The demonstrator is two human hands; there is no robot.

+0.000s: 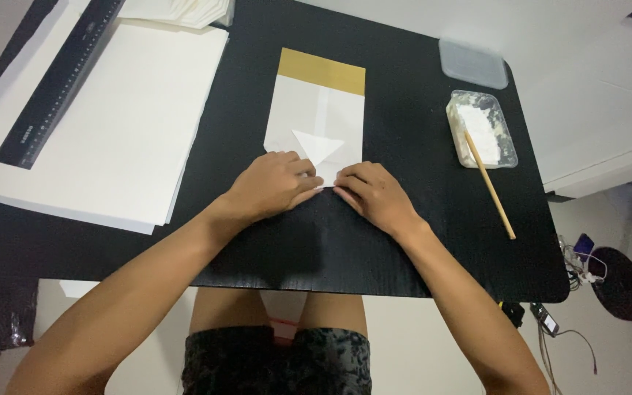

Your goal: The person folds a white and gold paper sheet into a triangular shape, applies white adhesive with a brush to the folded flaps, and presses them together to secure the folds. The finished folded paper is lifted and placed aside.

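A folded white paper piece (316, 117) with a gold band along its far edge lies flat on the black table (404, 110). Its near end is folded into a small triangle. My left hand (272, 184) presses down on the near left corner of the paper, fingers bent and flat on it. My right hand (373, 196) presses on the near right corner, fingertips meeting the left hand's at the fold. Neither hand lifts the paper off the table.
A stack of large white sheets (111, 117) with a long black ruler (56, 84) lies at the left. At the right stand a clear tub of white paste (486, 132) with a wooden stick (490, 186) resting in it, and its lid (472, 64). Cables lie on the floor at right.
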